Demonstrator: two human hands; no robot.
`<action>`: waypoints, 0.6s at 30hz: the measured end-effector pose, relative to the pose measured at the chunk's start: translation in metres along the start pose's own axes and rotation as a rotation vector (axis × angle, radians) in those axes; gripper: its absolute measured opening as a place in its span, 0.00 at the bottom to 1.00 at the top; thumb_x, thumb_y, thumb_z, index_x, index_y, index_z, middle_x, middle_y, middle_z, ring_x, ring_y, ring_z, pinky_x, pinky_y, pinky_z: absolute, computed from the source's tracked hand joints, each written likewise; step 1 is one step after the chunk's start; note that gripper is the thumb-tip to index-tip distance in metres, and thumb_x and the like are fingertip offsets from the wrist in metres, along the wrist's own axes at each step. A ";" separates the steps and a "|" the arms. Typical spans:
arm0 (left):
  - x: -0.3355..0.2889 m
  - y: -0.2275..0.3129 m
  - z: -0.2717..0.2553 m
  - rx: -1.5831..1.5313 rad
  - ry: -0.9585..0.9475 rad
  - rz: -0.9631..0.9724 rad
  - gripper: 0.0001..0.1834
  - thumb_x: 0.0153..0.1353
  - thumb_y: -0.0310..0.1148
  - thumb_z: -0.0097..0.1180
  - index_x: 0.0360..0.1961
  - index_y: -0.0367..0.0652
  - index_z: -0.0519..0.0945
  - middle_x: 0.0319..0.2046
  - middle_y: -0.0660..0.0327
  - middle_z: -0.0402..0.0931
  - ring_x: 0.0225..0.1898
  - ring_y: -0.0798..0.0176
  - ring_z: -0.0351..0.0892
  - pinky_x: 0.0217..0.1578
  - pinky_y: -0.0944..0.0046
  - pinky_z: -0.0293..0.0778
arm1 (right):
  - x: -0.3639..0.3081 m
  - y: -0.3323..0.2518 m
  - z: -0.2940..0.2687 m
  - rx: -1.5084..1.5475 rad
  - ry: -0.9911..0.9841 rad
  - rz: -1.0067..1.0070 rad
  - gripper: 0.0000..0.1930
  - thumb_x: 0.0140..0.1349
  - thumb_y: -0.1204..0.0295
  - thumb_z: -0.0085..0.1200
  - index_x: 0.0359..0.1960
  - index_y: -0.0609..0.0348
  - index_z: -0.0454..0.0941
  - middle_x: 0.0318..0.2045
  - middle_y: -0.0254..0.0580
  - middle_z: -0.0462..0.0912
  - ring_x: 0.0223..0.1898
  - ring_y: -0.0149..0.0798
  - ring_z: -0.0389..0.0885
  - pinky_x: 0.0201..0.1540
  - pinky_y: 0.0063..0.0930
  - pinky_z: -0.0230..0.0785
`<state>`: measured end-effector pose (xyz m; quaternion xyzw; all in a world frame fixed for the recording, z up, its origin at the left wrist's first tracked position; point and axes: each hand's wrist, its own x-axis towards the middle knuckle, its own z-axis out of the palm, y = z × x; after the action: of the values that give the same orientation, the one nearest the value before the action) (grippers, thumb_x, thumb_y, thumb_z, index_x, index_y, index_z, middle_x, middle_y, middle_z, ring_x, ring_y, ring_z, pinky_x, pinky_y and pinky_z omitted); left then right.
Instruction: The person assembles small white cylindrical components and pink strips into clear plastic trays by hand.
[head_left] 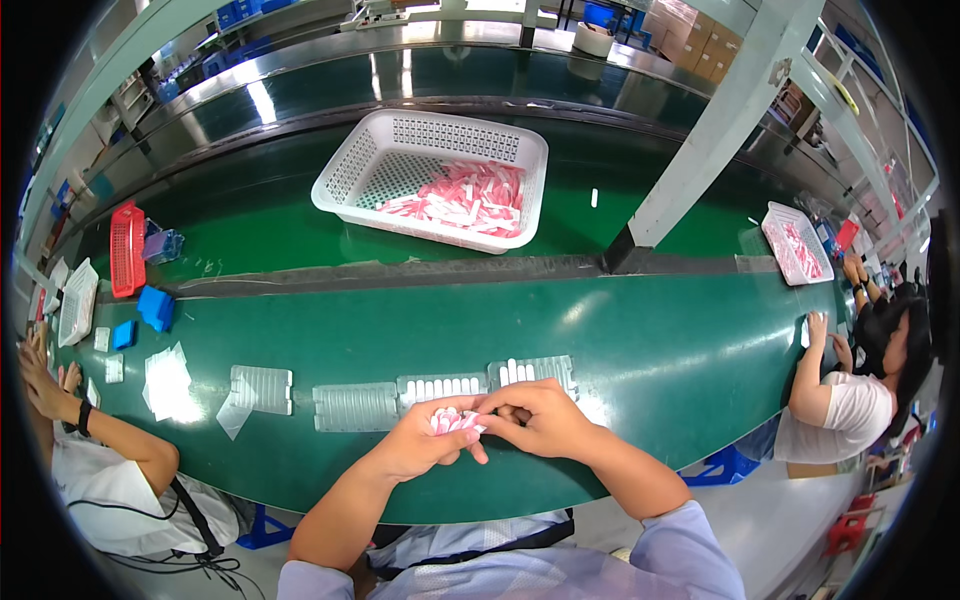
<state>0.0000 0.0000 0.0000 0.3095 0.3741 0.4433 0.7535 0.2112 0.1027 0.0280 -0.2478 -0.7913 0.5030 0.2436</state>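
Note:
A bunch of small pink-and-white plastic sticks (pixel 455 420) lies in my left hand (pixel 412 442), its fingers curled round them. Close against the bunch, my right hand (pixel 547 418) has thumb and forefinger pinched together; what they hold, if anything, is hidden. Just beyond my hands, transparent ribbed trays stand in a row. White pieces lie side by side in the middle tray (pixel 404 398). Several more sit in the right tray (pixel 561 370), partly covered by my right hand. In the left tray (pixel 352 408) only bare ribs show.
Farther off, a white basket (pixel 335 193) holds many pink-and-white sticks. Leftward lie another ribbed tray (pixel 270 388), transparent sheets (pixel 167 380), blue blocks (pixel 155 308) and a red basket (pixel 127 250). A metal post (pixel 700 140) rises at right. Co-workers sit on both sides, near a smaller basket (pixel 797 245).

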 end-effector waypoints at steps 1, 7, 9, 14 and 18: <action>-0.002 0.003 0.002 0.037 0.009 -0.007 0.26 0.73 0.27 0.59 0.69 0.31 0.70 0.43 0.54 0.85 0.32 0.74 0.83 0.21 0.75 0.59 | 0.000 -0.001 0.002 0.007 -0.014 0.015 0.07 0.66 0.70 0.67 0.42 0.57 0.88 0.16 0.34 0.75 0.17 0.29 0.69 0.22 0.26 0.62; 0.000 0.008 0.002 0.133 -0.017 -0.040 0.24 0.73 0.26 0.57 0.68 0.33 0.73 0.40 0.55 0.86 0.29 0.78 0.76 0.22 0.76 0.58 | 0.000 -0.003 0.000 0.051 -0.003 0.106 0.03 0.66 0.74 0.66 0.39 0.59 0.87 0.15 0.28 0.70 0.18 0.22 0.65 0.22 0.23 0.59; -0.001 0.009 0.004 0.143 -0.024 -0.038 0.24 0.74 0.27 0.57 0.69 0.35 0.73 0.37 0.57 0.87 0.25 0.80 0.71 0.22 0.77 0.58 | 0.001 0.004 -0.003 0.182 0.173 0.103 0.02 0.67 0.77 0.65 0.38 0.61 0.87 0.17 0.22 0.72 0.20 0.17 0.64 0.22 0.19 0.57; -0.002 0.009 0.006 0.056 0.053 0.012 0.22 0.73 0.27 0.58 0.66 0.35 0.76 0.53 0.50 0.85 0.37 0.71 0.85 0.23 0.77 0.62 | -0.003 0.014 -0.033 0.201 0.143 0.013 0.02 0.66 0.77 0.65 0.37 0.62 0.86 0.18 0.22 0.73 0.21 0.16 0.63 0.22 0.18 0.55; 0.000 0.006 0.004 0.091 -0.050 -0.010 0.21 0.73 0.28 0.58 0.65 0.35 0.77 0.53 0.50 0.86 0.35 0.71 0.84 0.23 0.76 0.63 | -0.001 -0.003 -0.021 0.059 -0.074 0.147 0.03 0.65 0.77 0.66 0.37 0.62 0.88 0.18 0.23 0.77 0.22 0.17 0.67 0.24 0.18 0.58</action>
<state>0.0008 0.0020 0.0069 0.3523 0.3767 0.4141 0.7500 0.2243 0.1148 0.0388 -0.2790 -0.7644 0.5514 0.1838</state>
